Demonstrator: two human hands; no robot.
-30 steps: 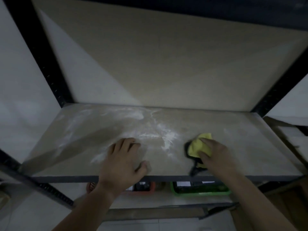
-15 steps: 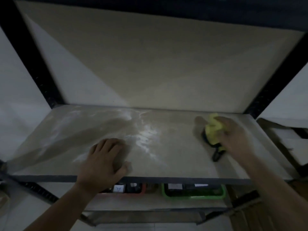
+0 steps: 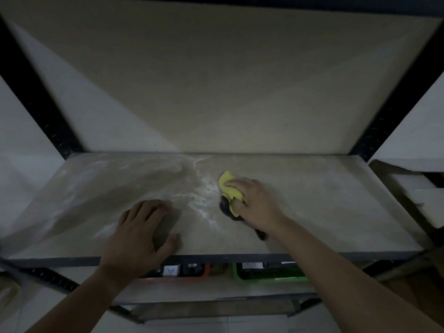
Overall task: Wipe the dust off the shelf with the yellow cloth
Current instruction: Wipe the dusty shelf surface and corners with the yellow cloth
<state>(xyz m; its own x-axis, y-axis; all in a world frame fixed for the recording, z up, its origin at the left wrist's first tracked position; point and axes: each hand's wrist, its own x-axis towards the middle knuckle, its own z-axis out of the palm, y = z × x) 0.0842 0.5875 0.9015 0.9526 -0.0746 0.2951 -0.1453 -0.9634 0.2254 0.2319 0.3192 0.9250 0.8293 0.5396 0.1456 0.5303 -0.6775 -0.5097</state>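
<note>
Right hand [image 3: 257, 203], gripping the cloth [image 3: 228, 186], has returned from the right side of the shelf [image 3: 336, 200] to the central dust [image 3: 204, 198]; left hand [image 3: 141, 234] rests flat; left half likely remains unwiped.

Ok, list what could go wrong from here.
1. The left hand rests flat on the shelf beside the white dust; that patch may go unwiped.
2. Dust swept over the front edge could fall into the orange bin and green bin below.
3. The yellow cloth is bunched under the right hand, so streaks may remain.
</note>
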